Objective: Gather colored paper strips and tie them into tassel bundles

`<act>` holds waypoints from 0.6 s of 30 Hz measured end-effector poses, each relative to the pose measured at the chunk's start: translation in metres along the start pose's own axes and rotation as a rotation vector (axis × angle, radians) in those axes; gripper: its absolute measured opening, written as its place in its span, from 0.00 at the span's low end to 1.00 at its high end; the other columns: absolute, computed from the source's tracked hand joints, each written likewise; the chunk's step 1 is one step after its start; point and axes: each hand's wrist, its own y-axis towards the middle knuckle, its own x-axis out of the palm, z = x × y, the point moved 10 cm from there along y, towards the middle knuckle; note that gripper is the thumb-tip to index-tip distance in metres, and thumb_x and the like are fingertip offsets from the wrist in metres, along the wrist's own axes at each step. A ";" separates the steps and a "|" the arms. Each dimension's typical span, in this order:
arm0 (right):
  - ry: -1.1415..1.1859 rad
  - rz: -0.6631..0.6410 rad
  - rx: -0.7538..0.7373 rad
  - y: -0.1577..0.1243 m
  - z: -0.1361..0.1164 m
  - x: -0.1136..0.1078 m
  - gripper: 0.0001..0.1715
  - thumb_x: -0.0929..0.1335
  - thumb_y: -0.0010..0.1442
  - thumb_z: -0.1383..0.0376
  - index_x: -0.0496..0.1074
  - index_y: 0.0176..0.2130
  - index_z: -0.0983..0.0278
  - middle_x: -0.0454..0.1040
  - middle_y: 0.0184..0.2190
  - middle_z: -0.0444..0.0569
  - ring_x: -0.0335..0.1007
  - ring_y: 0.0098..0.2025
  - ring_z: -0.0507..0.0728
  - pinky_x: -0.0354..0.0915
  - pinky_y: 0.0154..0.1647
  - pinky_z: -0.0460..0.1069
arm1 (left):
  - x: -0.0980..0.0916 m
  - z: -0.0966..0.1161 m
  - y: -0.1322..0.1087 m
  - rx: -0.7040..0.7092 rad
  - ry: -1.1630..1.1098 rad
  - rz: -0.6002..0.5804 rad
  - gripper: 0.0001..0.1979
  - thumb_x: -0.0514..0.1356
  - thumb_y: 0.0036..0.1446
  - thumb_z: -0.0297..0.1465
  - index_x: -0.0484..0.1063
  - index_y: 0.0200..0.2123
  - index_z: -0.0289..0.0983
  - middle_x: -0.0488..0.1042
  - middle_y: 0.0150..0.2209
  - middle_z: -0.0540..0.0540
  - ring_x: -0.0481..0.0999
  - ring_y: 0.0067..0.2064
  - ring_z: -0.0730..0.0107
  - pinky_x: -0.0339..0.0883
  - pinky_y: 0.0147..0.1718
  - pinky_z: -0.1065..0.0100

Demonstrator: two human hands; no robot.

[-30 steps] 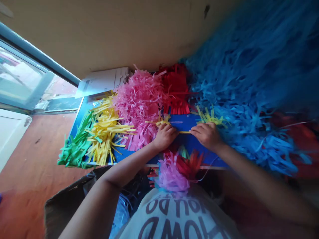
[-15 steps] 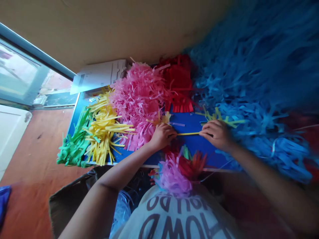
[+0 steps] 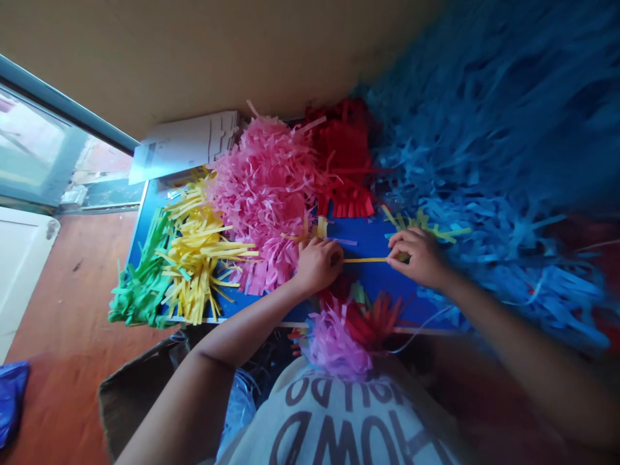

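Observation:
Both my hands pinch a yellow paper fringe strip (image 3: 365, 260), whose narrow middle stretches between them, twisted or rolled thin. My left hand (image 3: 320, 263) closes on its left end, where short pale yellow tassels (image 3: 321, 226) stick out. My right hand (image 3: 414, 255) is closed on the right end, and yellow-green fringe (image 3: 431, 226) spreads out behind the fingers. Just below, at the table's near edge, a bunch of purple tissue tassels (image 3: 339, 342) lies against my shirt with red tassels (image 3: 371, 320) beside it.
On the blue table (image 3: 372, 281) lie green fringe (image 3: 145, 278), yellow fringe (image 3: 198, 248), a pink tissue heap (image 3: 266, 181) and red fringe (image 3: 343, 155). Blue tissue strips (image 3: 484, 168) fill the right. White sheets (image 3: 184, 145) are stacked at the back left. A cardboard box (image 3: 135, 394) stands below.
My hands stay in nearly the same place with the yellow strip held between them. The right hand's fingers have shifted slightly, and the whole view has moved a little.

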 end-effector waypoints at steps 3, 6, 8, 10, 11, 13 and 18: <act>0.009 -0.002 -0.019 -0.002 0.000 -0.001 0.10 0.70 0.57 0.62 0.74 0.24 0.60 0.77 0.36 0.49 0.69 0.43 0.60 0.61 0.47 0.55 | 0.001 -0.005 -0.002 -0.007 -0.029 0.027 0.07 0.63 0.61 0.37 0.77 0.34 0.41 0.79 0.36 0.48 0.72 0.42 0.60 0.56 0.42 0.57; -0.024 0.001 -0.039 -0.003 0.000 -0.001 0.10 0.70 0.57 0.62 0.74 0.24 0.60 0.77 0.37 0.48 0.69 0.43 0.60 0.61 0.47 0.55 | 0.002 -0.006 -0.004 -0.026 -0.002 0.052 0.10 0.62 0.63 0.39 0.78 0.33 0.41 0.79 0.35 0.47 0.71 0.42 0.59 0.56 0.43 0.56; -0.063 0.004 -0.044 -0.002 0.001 -0.001 0.09 0.70 0.56 0.63 0.73 0.24 0.60 0.77 0.37 0.49 0.69 0.43 0.60 0.61 0.47 0.55 | 0.001 -0.001 -0.004 0.005 0.055 0.070 0.09 0.60 0.64 0.38 0.78 0.36 0.41 0.79 0.37 0.46 0.71 0.43 0.59 0.56 0.44 0.55; -0.097 -0.005 -0.042 -0.002 0.001 0.000 0.09 0.70 0.56 0.64 0.73 0.25 0.60 0.76 0.38 0.49 0.68 0.44 0.60 0.61 0.47 0.54 | 0.002 0.015 -0.006 0.142 0.121 0.077 0.10 0.57 0.67 0.37 0.78 0.43 0.45 0.79 0.40 0.47 0.70 0.45 0.58 0.54 0.47 0.54; -0.112 -0.014 -0.038 -0.001 -0.001 0.001 0.09 0.70 0.55 0.64 0.73 0.24 0.61 0.76 0.38 0.49 0.68 0.44 0.60 0.61 0.47 0.54 | 0.004 0.024 -0.007 0.235 0.153 0.075 0.11 0.55 0.68 0.36 0.77 0.48 0.48 0.79 0.41 0.47 0.69 0.46 0.58 0.54 0.48 0.53; -0.156 -0.014 -0.025 -0.001 -0.007 -0.002 0.06 0.71 0.55 0.64 0.74 0.26 0.61 0.77 0.38 0.49 0.68 0.44 0.60 0.60 0.46 0.54 | 0.008 0.040 -0.012 0.401 0.212 0.060 0.14 0.53 0.70 0.36 0.75 0.52 0.52 0.78 0.42 0.47 0.68 0.47 0.59 0.53 0.50 0.53; -0.323 -0.018 -0.232 -0.001 -0.063 0.002 0.08 0.68 0.63 0.66 0.78 0.41 0.58 0.80 0.42 0.47 0.69 0.49 0.60 0.51 0.50 0.57 | 0.014 0.052 -0.013 0.526 0.290 0.044 0.13 0.53 0.69 0.36 0.78 0.45 0.46 0.78 0.42 0.45 0.69 0.48 0.58 0.55 0.50 0.54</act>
